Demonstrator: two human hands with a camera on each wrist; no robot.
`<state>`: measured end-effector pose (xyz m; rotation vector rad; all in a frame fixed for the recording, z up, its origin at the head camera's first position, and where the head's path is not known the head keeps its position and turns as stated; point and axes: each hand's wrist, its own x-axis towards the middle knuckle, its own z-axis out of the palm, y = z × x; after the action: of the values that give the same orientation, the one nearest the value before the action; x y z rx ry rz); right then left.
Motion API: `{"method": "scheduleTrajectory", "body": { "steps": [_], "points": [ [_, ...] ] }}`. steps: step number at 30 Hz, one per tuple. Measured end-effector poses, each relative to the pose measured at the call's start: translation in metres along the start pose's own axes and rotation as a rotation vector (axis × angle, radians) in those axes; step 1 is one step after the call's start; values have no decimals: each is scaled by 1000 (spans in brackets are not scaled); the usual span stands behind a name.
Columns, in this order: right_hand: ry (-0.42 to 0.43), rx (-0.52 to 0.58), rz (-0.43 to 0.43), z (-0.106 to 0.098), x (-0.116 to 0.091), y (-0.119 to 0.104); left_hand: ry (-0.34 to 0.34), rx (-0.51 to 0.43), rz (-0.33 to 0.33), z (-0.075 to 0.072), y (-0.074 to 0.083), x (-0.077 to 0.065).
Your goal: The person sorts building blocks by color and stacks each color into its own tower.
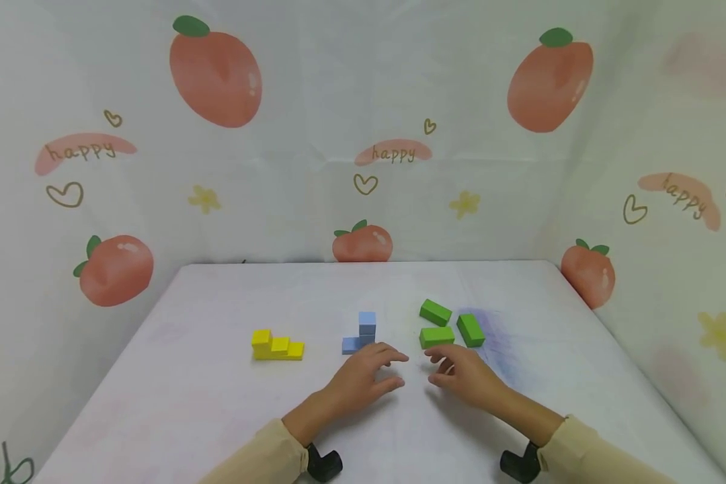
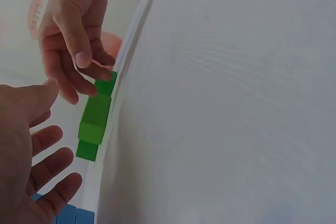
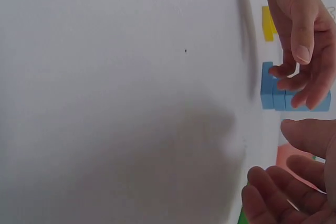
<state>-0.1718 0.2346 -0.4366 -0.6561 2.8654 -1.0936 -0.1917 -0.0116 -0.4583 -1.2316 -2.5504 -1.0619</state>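
Observation:
In the head view my left hand [image 1: 363, 376] hovers over the table with loosely bent fingers and nothing in its grasp. Just beyond it stands a blue block structure [image 1: 367, 324], a low base with a taller column, its lower right part hidden by that hand. My right hand [image 1: 467, 375], also holding nothing, is close in front of three loose green blocks: a near one [image 1: 437, 337], a far one [image 1: 435, 312] and a right one [image 1: 470, 330]. Both hands face each other with a gap between the fingertips. The left wrist view shows blue blocks [image 2: 65, 216] below the left fingers.
On the left of the white table [image 1: 187, 403] sits a yellow block structure [image 1: 272, 346], stepped down toward the right. A white curtain [image 1: 302, 87] printed with fruit surrounds the table at the back and sides. A purple-blue stain [image 1: 499, 343] marks the surface near the green blocks.

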Motion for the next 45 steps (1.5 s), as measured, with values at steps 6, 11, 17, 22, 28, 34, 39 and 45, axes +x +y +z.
{"method": "scheduleTrajectory", "body": {
  "steps": [6, 11, 17, 22, 28, 34, 39, 45],
  "points": [
    [27, -15, 15, -10, 2, 5, 42, -20, -44, 9, 6, 13],
    [32, -30, 42, -19, 5, 8, 80, -60, -80, 17, 10, 25],
    [42, -66, 66, -33, 10, 11, 116, -111, -181, 24, 11, 38],
    [47, -76, 79, -40, 18, 17, 178, -134, -281, 34, 8, 49],
    [63, -73, 102, -43, 24, 23, 225, -142, -344, 41, 9, 62],
    [70, -70, 116, -43, 28, 28, 230, -121, -389, 45, 10, 69],
    [71, -61, 135, -42, 32, 33, 230, -113, -413, 50, 4, 72],
    [56, -68, 164, -40, 38, 37, 237, -116, -433, 53, 0, 75]
  ]
}}
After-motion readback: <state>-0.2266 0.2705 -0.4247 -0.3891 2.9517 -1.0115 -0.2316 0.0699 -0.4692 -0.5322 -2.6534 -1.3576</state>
